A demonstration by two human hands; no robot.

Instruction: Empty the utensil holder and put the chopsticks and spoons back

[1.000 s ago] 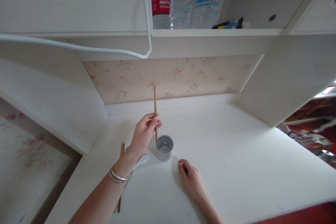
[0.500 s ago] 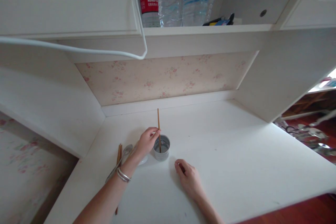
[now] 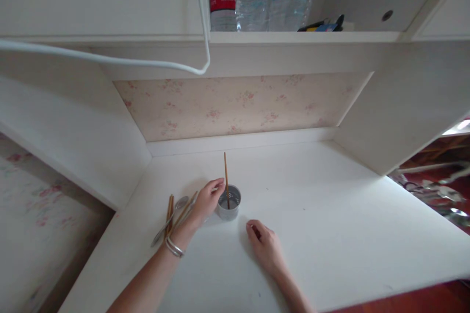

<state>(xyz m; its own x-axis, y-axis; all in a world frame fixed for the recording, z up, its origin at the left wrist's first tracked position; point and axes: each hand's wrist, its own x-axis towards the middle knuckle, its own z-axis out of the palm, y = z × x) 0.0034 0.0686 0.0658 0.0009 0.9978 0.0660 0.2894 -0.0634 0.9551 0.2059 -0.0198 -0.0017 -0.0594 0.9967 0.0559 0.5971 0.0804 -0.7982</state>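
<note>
- Since the earlier frame, the left hand (image 3: 207, 201) had eased off the chopstick (image 3: 226, 173) and seemed released.
- Just right of that hand, the chopstick stood tilted inside the grey cup (image 3: 227, 214).
- Right hand (image 3: 267, 249): loosely curled; its contents couldn't be told.
- Withdrawing leftward, without brushing the chopstick, looked best.

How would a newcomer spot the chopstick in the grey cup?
On the white desk, find the grey cup beside the left hand. The brown chopstick stands in it, poking out the top. It alone is nearly upright; the other chopsticks lie left of the cup.
</note>
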